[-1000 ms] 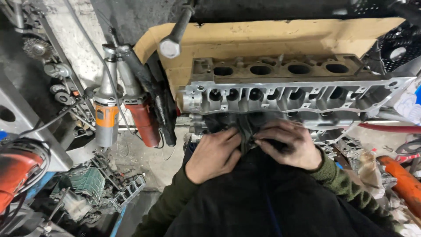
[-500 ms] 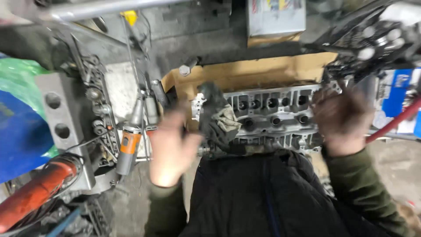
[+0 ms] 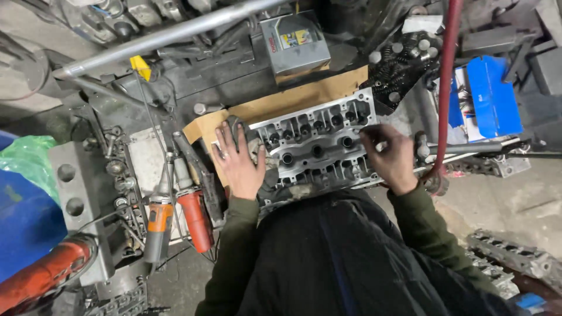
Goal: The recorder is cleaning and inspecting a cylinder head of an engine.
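Observation:
A grey metal cylinder head (image 3: 319,146) lies on a sheet of brown cardboard (image 3: 298,99) in front of me. My left hand (image 3: 240,161) rests flat with fingers spread at the head's left end, partly on the cardboard and beside a dark cloth (image 3: 270,186). At the right end my right hand (image 3: 391,155) has its fingers curled over the top edge of the head. Dark green sleeves cover both of my arms.
An orange power tool (image 3: 157,219) and a red one (image 3: 193,216) lie left of me. A grey canister (image 3: 293,44), a long metal tube (image 3: 170,35) and a black tray of springs (image 3: 404,64) sit behind. A red hose (image 3: 445,88), blue box (image 3: 492,96) and another cylinder head (image 3: 509,257) are right.
Both hands left the dark cloth at the head's near side and spread apart to its two ends. The camera view swung and now looks from farther back.

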